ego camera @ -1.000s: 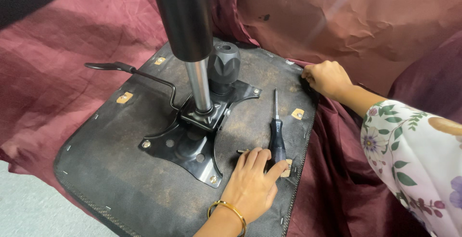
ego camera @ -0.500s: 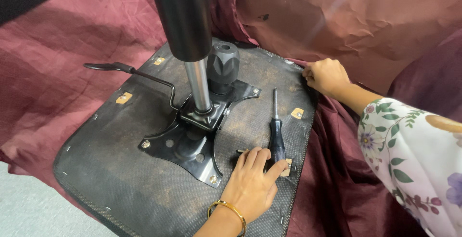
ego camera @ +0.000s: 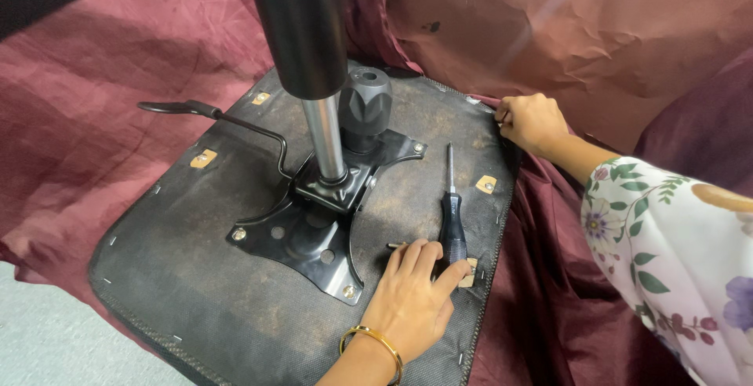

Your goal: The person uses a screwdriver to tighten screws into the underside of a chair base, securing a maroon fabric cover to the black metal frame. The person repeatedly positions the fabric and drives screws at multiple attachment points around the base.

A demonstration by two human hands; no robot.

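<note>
Maroon cloth [ego camera: 102, 96] covers the work area and drapes up behind an inverted chair seat base [ego camera: 196, 307], whose dark underside faces up. A black mounting plate [ego camera: 314, 237] is bolted near its centre, carrying a gas cylinder [ego camera: 302, 33], a ribbed adjustment knob [ego camera: 365, 103] and a bent lever [ego camera: 212, 115]. The step in hand appears to be picking up the tool for work on the plate fasteners. A black-handled screwdriver [ego camera: 452, 229] lies flat on the base, just right of the plate, tip pointing away from the person. The left hand [ego camera: 412, 304], wearing a gold bangle [ego camera: 372, 343], rests palm down on the base with fingers loosely spread; its thumb and nearest finger touch the handle end, but no grip has closed. The right hand [ego camera: 533, 123] is curled over the far right edge of the base, steadying it. The next move calls for closing the fingers around the handle and aligning the tip to a plate bolt [ego camera: 238, 234].
</note>
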